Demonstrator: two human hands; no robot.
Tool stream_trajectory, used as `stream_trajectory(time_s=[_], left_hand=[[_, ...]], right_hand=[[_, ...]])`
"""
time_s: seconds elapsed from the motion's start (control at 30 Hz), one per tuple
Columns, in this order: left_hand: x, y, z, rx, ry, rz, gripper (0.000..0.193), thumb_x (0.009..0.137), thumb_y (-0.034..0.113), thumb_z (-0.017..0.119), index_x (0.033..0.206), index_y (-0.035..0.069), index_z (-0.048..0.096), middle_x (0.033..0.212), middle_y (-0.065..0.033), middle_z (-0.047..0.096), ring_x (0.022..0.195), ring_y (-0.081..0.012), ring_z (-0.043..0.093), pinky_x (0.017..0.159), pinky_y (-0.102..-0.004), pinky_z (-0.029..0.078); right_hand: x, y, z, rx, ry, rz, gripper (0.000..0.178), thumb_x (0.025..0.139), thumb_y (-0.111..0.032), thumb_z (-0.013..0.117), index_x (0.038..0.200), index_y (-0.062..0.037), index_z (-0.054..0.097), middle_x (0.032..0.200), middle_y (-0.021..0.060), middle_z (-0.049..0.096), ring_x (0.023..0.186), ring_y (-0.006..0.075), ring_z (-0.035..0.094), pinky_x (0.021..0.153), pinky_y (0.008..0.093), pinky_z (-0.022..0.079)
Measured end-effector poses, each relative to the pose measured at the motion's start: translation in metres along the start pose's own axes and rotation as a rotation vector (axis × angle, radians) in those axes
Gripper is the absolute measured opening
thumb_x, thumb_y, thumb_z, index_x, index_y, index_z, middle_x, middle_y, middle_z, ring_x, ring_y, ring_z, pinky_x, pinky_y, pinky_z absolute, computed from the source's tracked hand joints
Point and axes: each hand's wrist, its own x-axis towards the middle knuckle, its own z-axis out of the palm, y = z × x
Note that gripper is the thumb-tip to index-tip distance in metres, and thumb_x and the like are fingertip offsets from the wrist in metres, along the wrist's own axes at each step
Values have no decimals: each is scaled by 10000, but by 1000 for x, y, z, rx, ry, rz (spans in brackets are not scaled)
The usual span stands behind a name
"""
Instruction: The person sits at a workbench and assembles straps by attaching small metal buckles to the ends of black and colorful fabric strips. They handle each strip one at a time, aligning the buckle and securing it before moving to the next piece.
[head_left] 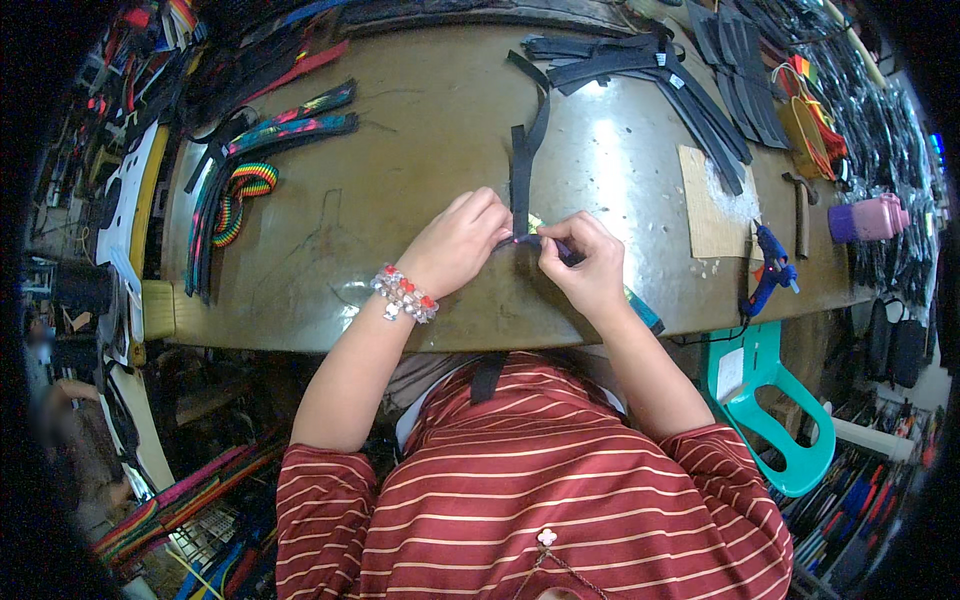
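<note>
Over the table's near middle, my left hand (464, 240) and my right hand (584, 262) face each other a few centimetres apart. The fingers of both are pinched on a dark, folded piece of a black strap (521, 180). From there the strap runs away from me across the table and bends at its far part. A patterned strip with a teal end (645, 313) shows beneath my right forearm. A small yellowish patch is visible between the hands, but its kind is unclear. My fingers partly hide the folded piece.
Patterned straps (290, 132) and a striped coil (245, 200) lie left on the table (400, 110). Black straps (690, 105) lie far right. Nearer are cardboard (705, 225), a hammer (801, 215), a blue glue gun (772, 265) and a purple bottle (868, 218). A green chair (790, 440) stands right.
</note>
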Motion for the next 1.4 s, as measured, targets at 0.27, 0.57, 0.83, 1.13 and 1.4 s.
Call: stream_trajectory(time_s=[0.27,0.57,0.83,1.13,1.4], left_hand=[[-2,-13,7,-109,77,-157,57,854,47,509,886,2,498,877,-155,491,853,-317,522,780,-375,439],[39,-16,-27,-108,-169,135,302,863,107,554,1162,64,562,1081,-128,603,916,-277,597,837,-357,473],[78,1,-38,-132,-326,35,359,774,220,690,1080,66,584,976,-128,528,853,-262,570,780,-341,485],[-85,41,-34,195,114,-458,183,750,82,685,870,2,572,904,-132,541,848,-301,555,756,-378,468],[-84,32,-29,-164,320,-702,79,825,41,600,852,-9,544,819,-118,534,703,-247,558,640,-336,461]], right_hand=[[-4,7,6,3,-6,28,78,735,-12,646,812,-8,655,740,68,605,616,117,574,551,242,469],[42,36,-74,1514,367,642,272,880,-124,564,1095,41,535,842,76,587,767,131,581,625,201,501],[41,21,-127,1520,203,266,300,866,-111,580,1123,35,532,825,33,537,691,84,486,562,177,427],[13,-13,-9,646,-97,253,87,863,-77,604,889,5,616,867,106,647,787,178,648,703,301,548],[10,-37,49,104,-195,25,88,711,-60,667,782,-11,651,748,111,605,650,213,606,602,309,494]])
